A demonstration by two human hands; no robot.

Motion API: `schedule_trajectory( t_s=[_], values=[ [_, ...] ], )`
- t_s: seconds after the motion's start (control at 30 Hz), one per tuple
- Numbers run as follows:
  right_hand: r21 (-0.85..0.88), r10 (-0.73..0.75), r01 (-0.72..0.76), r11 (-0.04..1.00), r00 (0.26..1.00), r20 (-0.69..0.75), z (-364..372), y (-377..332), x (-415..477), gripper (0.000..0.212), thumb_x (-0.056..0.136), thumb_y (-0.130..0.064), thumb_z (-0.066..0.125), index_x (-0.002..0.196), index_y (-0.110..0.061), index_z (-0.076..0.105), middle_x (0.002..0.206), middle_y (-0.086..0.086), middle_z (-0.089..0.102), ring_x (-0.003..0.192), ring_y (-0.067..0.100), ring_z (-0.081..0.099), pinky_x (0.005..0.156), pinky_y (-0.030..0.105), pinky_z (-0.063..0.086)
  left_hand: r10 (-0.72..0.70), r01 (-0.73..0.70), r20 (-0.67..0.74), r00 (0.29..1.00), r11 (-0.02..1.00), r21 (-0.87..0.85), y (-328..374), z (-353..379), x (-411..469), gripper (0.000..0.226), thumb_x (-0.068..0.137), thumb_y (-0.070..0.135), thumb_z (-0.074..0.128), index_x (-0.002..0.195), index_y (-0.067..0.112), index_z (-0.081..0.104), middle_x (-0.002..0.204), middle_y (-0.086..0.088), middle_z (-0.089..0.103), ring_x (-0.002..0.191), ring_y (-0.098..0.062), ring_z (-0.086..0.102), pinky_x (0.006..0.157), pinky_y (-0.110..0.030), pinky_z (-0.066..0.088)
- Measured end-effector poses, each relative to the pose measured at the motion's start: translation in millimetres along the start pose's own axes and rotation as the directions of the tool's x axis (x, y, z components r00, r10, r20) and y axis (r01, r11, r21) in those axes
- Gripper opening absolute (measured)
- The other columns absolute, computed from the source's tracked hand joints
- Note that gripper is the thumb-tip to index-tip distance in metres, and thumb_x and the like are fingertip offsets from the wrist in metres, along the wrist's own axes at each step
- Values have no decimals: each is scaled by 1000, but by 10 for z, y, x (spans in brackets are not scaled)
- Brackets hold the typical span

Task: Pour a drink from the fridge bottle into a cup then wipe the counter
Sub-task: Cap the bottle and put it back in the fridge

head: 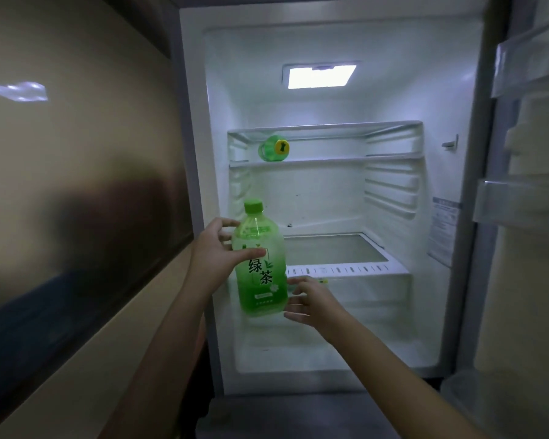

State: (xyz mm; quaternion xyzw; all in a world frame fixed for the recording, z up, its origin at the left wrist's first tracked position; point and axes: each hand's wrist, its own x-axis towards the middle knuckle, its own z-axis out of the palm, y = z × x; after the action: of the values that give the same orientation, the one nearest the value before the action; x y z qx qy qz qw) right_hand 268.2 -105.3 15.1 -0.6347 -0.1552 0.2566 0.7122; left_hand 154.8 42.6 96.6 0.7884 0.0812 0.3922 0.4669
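A green tea bottle (260, 264) with a green cap and green label is held upright in front of the open fridge (393, 90). My left hand (214, 251) grips its upper body from the left, thumb across the front. My right hand (311, 301) is at the bottle's lower right side, fingers spread and touching or nearly touching it. No cup and no counter are in view.
The lit fridge has a glass shelf (327, 161) carrying a small green cup-like object (273, 148), and a drawer cover (346, 269) lower down. The open fridge door (526, 217) stands at the right. A tan wall (76, 153) is at the left.
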Motion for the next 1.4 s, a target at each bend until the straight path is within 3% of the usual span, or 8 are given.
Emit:
schedule_trajectory(
  t_s=[0.13, 0.3, 0.67, 0.87, 1.07, 1.2, 1.3, 1.4],
  values=[
    [20, 17, -17, 1000, 1000, -9, -45, -45, 331, 32, 88, 0, 35, 106, -12, 59, 94, 20, 65, 80, 32, 66, 79, 41, 58, 32, -33, 19, 999, 998, 49, -85, 170, 218, 66, 58, 18, 93, 114, 16, 57, 95, 5, 68, 71, 3, 68, 55, -11, 52],
    [68, -3, 5, 998, 999, -33, -143, -184, 662, 26, 86, 1, 39, 100, -11, 57, 84, 19, 64, 78, 33, 66, 77, 42, 58, 120, -122, 39, 992, 990, 71, -105, 417, 527, 64, 60, 18, 92, 113, 20, 56, 87, 18, 61, 71, 22, 58, 55, -1, 43],
    [-18, 40, -44, 999, 986, -165, -456, -540, 1411, 13, 93, -15, 49, 94, -3, 53, 89, 25, 63, 76, 33, 65, 72, 37, 57, 27, -27, 24, 999, 999, -23, -402, 964, 1342, 64, 61, 14, 91, 111, 20, 54, 93, 3, 65, 82, -15, 67, 71, -32, 57],
    [-15, 13, -15, 1000, 996, -90, -427, -555, 1658, 12, 93, -12, 48, 97, -2, 52, 92, 23, 61, 77, 32, 64, 68, 36, 56, 12, -12, 26, 1000, 1000, 11, -598, 1119, 1710, 63, 64, 15, 89, 117, 18, 55, 102, 0, 63, 91, -20, 63, 79, -35, 54],
    [-197, 1, -18, 980, 996, -86, -375, -623, 1888, 30, 96, -9, 47, 124, 2, 49, 108, 25, 55, 88, 32, 59, 84, 39, 54, -6, 6, 1, 1000, 1000, 30, -802, 1175, 1901, 58, 75, 18, 82, 124, 13, 53, 112, -9, 67, 94, -25, 66, 81, -38, 56],
    [-246, -6, -13, 969, 997, -79, -342, -666, 1998, 33, 92, 1, 53, 123, 10, 50, 90, 15, 56, 76, 19, 56, 73, 29, 53, -41, 42, 13, 999, 999, -17, -868, 1198, 1986, 55, 76, 15, 80, 124, 16, 52, 112, -7, 66, 93, -23, 65, 82, -39, 56],
    [-250, -41, 22, 968, 997, -71, -342, -700, 2048, 38, 86, 4, 61, 122, 9, 50, 117, 21, 61, 106, 27, 61, 96, 36, 51, -49, 50, 9, 999, 998, -34, -913, 1229, 2037, 57, 77, 15, 79, 127, 17, 52, 110, -6, 65, 96, -25, 65, 86, -44, 56],
    [-220, -68, 52, 974, 996, -66, -352, -714, 2101, 50, 80, 3, 69, 124, 1, 45, 123, 20, 58, 113, 29, 60, 97, 40, 51, -40, 40, 18, 999, 999, -20, -947, 1244, 2087, 60, 79, 13, 78, 132, 14, 50, 115, -10, 65, 102, -28, 64, 90, -46, 53]
  ],
)
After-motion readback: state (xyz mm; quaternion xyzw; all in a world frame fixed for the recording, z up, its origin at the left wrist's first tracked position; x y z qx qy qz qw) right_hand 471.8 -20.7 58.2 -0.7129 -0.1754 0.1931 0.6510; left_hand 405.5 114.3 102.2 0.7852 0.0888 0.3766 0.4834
